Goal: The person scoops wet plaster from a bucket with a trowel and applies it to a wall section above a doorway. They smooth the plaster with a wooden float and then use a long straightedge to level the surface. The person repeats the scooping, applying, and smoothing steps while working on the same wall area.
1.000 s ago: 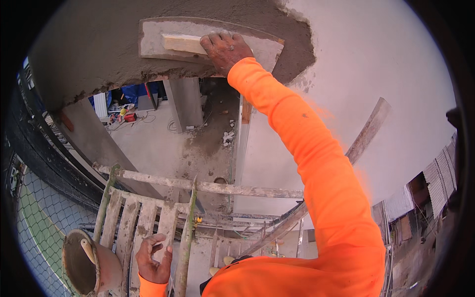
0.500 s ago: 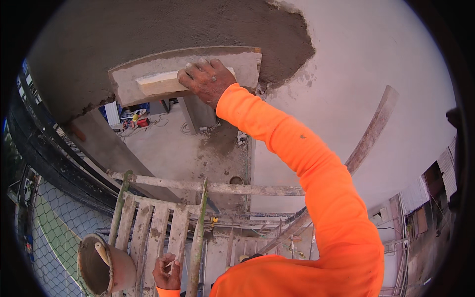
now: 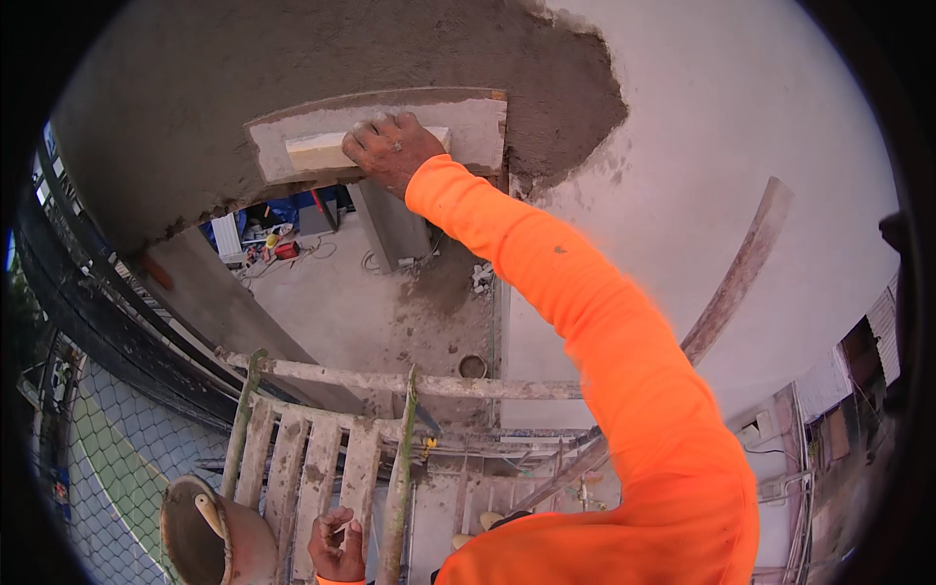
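Note:
My right hand [image 3: 393, 154] is closed around the pale grip bar of a wide plastering float [image 3: 473, 125]. The float's board lies along the lower edge of a band of wet grey mortar [image 3: 322, 54] on the wall. An orange sleeve covers my outstretched right arm. Down at the lower left, my left hand [image 3: 336, 548] is half curled with its fingers apart, and I see nothing in it. It hovers over the slatted scaffold platform [image 3: 317, 453]. Left of it stands a mortar-stained bucket [image 3: 249, 546] with a light handle [image 3: 208, 514] sticking out.
Smooth pale wall [image 3: 682, 175] spreads right of the mortar, with a long narrow board [image 3: 741, 263] against it. A scaffold rail [image 3: 468, 387] crosses below the opening. Through that opening, a floor below holds a small bucket [image 3: 473, 367] and scattered tools. Chain-link fence [image 3: 107, 458] stands at left.
My right hand and the float have moved slightly left and up along the wall, and the float's angle has changed a little. My left hand stays low by the platform. The view has shifted slightly.

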Available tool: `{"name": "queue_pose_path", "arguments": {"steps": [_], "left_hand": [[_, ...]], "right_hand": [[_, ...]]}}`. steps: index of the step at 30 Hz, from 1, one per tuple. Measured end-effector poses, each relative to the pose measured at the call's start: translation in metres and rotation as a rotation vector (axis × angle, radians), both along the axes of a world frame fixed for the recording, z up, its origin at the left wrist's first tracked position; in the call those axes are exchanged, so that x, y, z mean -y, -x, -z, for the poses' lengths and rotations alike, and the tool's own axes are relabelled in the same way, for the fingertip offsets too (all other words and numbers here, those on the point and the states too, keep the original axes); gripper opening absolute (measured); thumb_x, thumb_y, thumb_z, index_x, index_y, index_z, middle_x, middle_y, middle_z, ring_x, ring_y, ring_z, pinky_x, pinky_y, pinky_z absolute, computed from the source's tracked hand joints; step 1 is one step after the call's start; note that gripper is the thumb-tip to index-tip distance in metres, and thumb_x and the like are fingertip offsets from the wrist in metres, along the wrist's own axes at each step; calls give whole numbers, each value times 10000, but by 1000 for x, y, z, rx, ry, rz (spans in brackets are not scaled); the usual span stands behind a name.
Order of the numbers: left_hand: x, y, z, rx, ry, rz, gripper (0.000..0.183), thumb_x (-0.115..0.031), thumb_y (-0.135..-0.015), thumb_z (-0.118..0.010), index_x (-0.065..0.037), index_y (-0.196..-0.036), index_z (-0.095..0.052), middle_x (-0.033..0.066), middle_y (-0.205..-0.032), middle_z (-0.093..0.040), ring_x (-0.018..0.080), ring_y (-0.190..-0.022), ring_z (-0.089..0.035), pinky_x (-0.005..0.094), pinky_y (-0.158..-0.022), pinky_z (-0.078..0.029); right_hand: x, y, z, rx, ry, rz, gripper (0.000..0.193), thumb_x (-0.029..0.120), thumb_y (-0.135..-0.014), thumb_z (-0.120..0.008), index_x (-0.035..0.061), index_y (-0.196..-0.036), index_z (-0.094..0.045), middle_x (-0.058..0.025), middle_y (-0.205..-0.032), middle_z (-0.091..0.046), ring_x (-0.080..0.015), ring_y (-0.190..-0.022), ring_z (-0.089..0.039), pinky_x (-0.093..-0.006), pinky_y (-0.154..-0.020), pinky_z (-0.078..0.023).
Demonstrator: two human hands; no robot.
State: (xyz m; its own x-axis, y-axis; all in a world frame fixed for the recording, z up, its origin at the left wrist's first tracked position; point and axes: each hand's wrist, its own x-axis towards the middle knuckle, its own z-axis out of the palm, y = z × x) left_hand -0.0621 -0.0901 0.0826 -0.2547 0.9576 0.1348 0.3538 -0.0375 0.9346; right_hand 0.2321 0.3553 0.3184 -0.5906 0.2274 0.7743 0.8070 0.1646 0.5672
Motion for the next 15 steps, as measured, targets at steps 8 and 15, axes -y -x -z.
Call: {"name": "queue_pose_path", "arguments": {"steps": [8, 15], "left_hand": [[-1, -48, -16, 67, 22, 43, 313, -39, -958, -722, 27, -1241, -606, 122, -1125, -707, 204, -1078, -684, 337, -963, -535], [31, -5, 28, 164, 64, -146, 302, -37, -961, -721, 16, -1231, -596, 109, -1096, -708, 182, -1012, -683, 306, -927, -528]], "right_hand": [[-5, 96, -22, -1, 44, -233, 262, 239, -939, -623, 165, -1188, -655, -25, -1149, -728, -226, -1086, -695, -403, -844, -512], [27, -8, -33, 20, -15, -30, 258, 200, -906, -657, 177, -1161, -625, -21, -1111, -720, -221, -1046, -684, -395, -848, -505]]}}
